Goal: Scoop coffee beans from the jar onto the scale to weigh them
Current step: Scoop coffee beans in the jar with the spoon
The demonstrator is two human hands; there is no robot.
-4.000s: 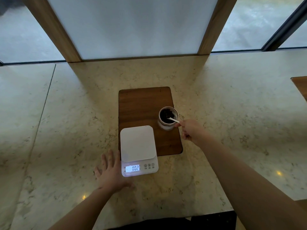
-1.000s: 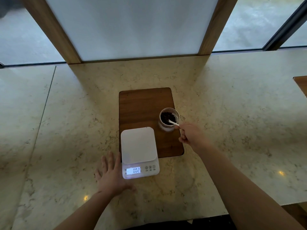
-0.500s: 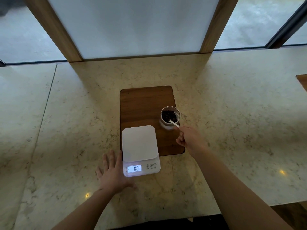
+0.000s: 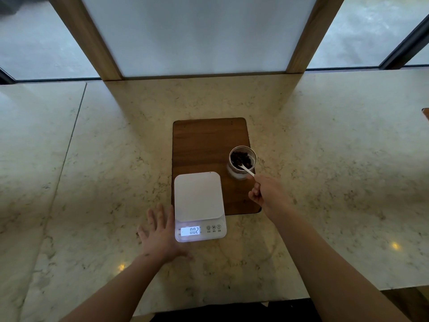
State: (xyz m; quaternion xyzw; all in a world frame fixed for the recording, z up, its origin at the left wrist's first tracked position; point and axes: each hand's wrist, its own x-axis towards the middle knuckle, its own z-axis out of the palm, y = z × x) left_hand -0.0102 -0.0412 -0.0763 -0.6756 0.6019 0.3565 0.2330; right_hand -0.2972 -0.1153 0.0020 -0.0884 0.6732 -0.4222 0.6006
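A pale marble counter (image 4: 92, 182) runs below frosted window panes (image 4: 197, 33) framed in wood. On a wooden board (image 4: 204, 145) stands the glass jar (image 4: 242, 162) of coffee beans (image 4: 239, 159), beside the white scale (image 4: 198, 201). The right hand (image 4: 267, 194) pinches a white spoon (image 4: 247, 170) dipped into the jar; the left hand (image 4: 160, 233) lies flat, fingers spread, beside the scale

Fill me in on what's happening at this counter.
A person is weighing out coffee beans. The right hand holds a small white spoon with its bowl dipped into the beans in an open glass jar, which stands on a wooden board. The left hand lies flat on the marble counter beside a white digital scale. The scale's platform is bare, so no beans have landed on it yet; its display is lit.
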